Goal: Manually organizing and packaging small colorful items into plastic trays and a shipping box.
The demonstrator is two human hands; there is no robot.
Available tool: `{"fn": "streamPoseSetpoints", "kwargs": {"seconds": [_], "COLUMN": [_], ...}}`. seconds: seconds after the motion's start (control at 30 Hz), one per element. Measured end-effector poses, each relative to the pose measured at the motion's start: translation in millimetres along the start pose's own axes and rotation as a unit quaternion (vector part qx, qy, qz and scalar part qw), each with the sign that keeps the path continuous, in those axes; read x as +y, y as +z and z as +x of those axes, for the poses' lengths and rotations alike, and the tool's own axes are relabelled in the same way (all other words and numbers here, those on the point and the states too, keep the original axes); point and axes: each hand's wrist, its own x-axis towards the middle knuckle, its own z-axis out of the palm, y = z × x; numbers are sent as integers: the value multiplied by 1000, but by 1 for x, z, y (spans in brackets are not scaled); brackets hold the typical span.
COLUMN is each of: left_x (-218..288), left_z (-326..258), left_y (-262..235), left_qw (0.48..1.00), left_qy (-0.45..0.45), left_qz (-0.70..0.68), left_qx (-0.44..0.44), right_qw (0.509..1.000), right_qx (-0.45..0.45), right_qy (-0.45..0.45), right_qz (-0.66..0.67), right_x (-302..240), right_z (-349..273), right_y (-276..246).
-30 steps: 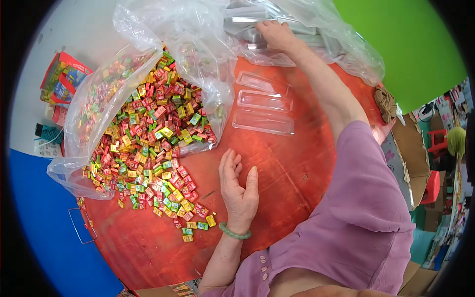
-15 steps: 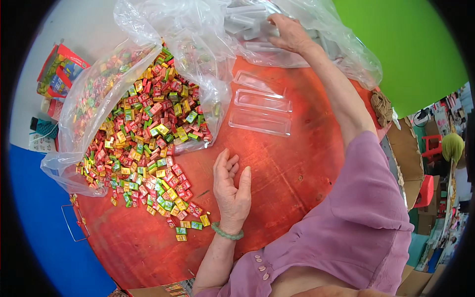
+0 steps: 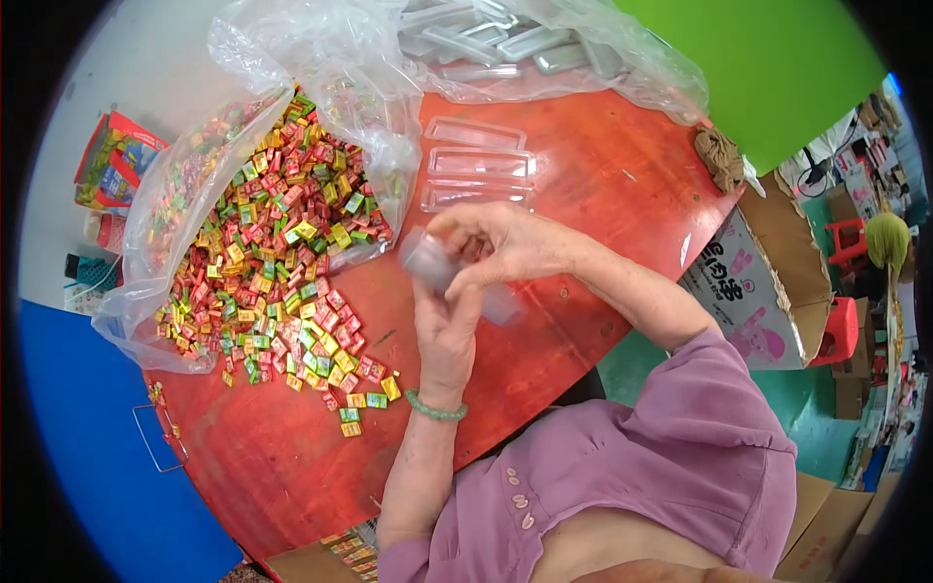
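Observation:
Over the middle of the table my two hands meet around a clear plastic box [image 3: 428, 257], smeared by motion. My left hand [image 3: 445, 340], with a green bead bracelet at its wrist, grips it from below, its fingers partly hidden behind it. My right hand [image 3: 505, 241] comes in from the right and holds it with bent fingers. Just beyond them lie three shallow clear plastic trays [image 3: 479, 163] in a row. To the left, small red, yellow and green packets [image 3: 282, 223] spill out of a large clear bag [image 3: 384, 107] onto the table.
At the back, another clear bag [image 3: 661, 83] holds several clear plastic boxes [image 3: 535, 44]. A crumpled brown cloth or paper [image 3: 717, 157] sits on the far right edge of the red table [image 3: 603, 175]. Beyond it stands an open cardboard box [image 3: 758, 282]. A red gift bag [image 3: 117, 160] is at far left.
My right hand has come back from the bag of plastic boxes to my left hand, bringing a clear plastic box. My left hand, open before, now grips it too. The view has shifted slightly.

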Motion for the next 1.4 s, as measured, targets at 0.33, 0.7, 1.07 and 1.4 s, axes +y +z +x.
{"fn": "streamPoseSetpoints", "kwargs": {"seconds": [0.33, 0.7, 1.07, 1.4], "left_x": [-3, 0, -3, 22], "left_z": [-3, -4, -1, -17], "left_y": [10, 5, 0, -12], "left_qw": [997, 996, 998, 986], "left_qy": [-28, -57, -52, -55], "left_qz": [67, 4, 35, -56], "left_qx": [-11, -63, -29, 150], "right_qw": [974, 969, 974, 776], "right_qx": [141, 151, 216, 220], "right_qy": [-18, 5, -42, -127], "right_qz": [174, 194, 54, -577], "right_x": [21, 25, 27, 20], "right_z": [-43, -62, -57, -35], "right_y": [20, 23, 53, 25]}}
